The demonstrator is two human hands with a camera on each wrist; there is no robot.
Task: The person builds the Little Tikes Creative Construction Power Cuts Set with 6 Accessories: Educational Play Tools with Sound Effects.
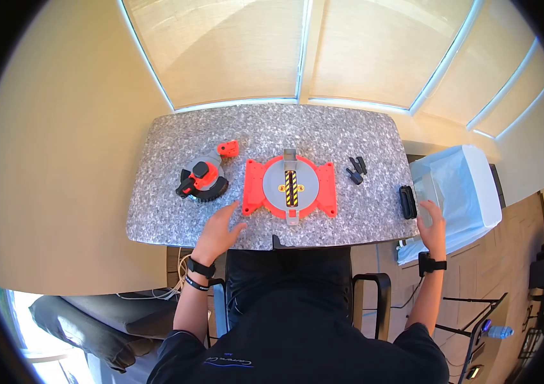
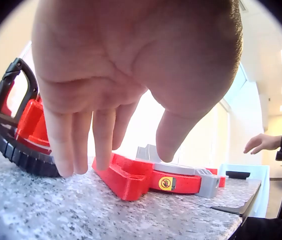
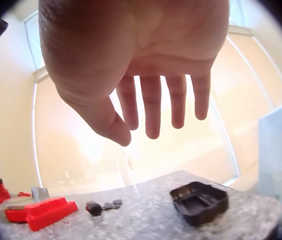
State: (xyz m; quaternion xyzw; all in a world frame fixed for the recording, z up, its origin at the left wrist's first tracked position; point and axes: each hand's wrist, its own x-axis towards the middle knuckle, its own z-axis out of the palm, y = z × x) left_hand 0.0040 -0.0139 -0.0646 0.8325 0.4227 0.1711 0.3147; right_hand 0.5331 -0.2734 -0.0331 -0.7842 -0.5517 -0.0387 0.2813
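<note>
In the head view my left hand (image 1: 218, 232) hovers at the front of the table, fingers extended, just left of a red and grey base (image 1: 273, 185) with a yellow-black striped strip across its round plate. Behind that hand lies a toy circular saw head (image 1: 205, 174) in red, grey and black. My right hand (image 1: 433, 224) is held past the table's right edge, its fingers spread and holding nothing. Close to it on the table sits a black tray-like part (image 3: 199, 204). Several small black pieces (image 1: 356, 171) lie between the base and that part.
The speckled stone-patterned table (image 1: 323, 128) has a dark clip-like piece (image 1: 278, 242) at its front edge. A bin with a pale blue liner (image 1: 457, 192) stands at the right. A chair armrest (image 1: 382, 307) is near my right arm, and blinds (image 1: 233, 51) hang behind the table.
</note>
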